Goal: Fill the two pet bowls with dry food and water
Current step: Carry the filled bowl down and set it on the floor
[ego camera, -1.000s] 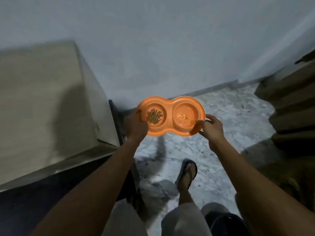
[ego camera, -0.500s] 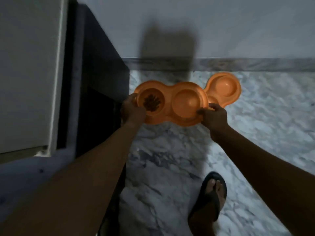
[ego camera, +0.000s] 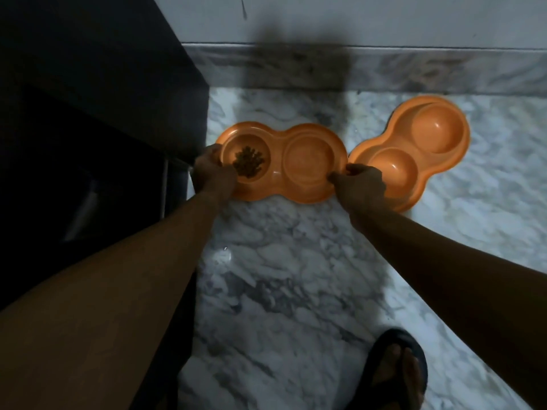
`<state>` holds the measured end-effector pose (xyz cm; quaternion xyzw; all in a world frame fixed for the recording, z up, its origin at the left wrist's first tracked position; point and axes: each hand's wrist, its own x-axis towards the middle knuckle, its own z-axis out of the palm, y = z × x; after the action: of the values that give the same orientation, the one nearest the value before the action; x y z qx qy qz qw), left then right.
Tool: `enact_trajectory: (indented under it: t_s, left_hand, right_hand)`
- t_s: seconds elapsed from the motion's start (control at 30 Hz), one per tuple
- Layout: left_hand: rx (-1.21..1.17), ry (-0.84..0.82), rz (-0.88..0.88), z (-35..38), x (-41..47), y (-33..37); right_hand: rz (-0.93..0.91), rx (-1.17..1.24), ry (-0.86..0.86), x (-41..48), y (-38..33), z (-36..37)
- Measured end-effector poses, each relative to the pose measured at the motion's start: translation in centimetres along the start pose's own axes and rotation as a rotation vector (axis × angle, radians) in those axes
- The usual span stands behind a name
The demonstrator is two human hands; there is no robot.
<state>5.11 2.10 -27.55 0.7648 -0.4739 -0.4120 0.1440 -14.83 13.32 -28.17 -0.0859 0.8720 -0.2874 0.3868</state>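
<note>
An orange double pet bowl (ego camera: 278, 173) is down at the marble floor beside a dark cabinet. Its left cup holds brown dry food (ego camera: 248, 161); its right cup looks wet, though water is hard to tell in the dim light. My left hand (ego camera: 211, 173) grips the bowl's left rim, thumb over the edge. My right hand (ego camera: 359, 184) pinches its right rim. A second orange double bowl (ego camera: 414, 149) lies on the floor just to the right, both cups bare, its near end partly hidden behind my right hand.
A dark cabinet (ego camera: 112, 113) stands close on the left, its corner almost touching the held bowl. A marble skirting (ego camera: 384, 69) and grey wall run along the back. My sandalled foot (ego camera: 393, 368) stands at the lower right on the marble floor (ego camera: 281, 276).
I have bent lower and brought the filled bowl down to floor level, next to the second bowl. Both hands keep their hold on its rim.
</note>
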Motion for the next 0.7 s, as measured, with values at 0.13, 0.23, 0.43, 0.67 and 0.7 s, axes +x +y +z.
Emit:
enact_trajectory:
  t_s: [0.13, 0.23, 0.43, 0.67, 0.7]
  left_hand:
    - [0.029, -0.036, -0.003, -0.1, 0.6, -0.7]
    - [0.101, -0.114, -0.042, -0.2, 1.1, -0.9]
    - [0.253, -0.046, 0.208, 0.9, -3.1, 2.0]
    - [0.280, -0.219, 0.375, 8.5, -11.3, 6.9]
    - [0.266, -0.236, 0.336, 9.9, -12.5, 7.7]
  right_hand:
    - [-0.036, -0.090, -0.008, -0.3, 0.0, 0.6]
    - [-0.076, -0.149, -0.027, -0.7, -0.2, 0.7]
    - [-0.200, -0.198, -0.020, -1.9, -1.3, -1.6]
    - [-0.155, -0.152, 0.084, 1.7, -2.8, -9.1]
    - [-0.134, -0.149, 0.104, 2.6, -2.7, -10.2]
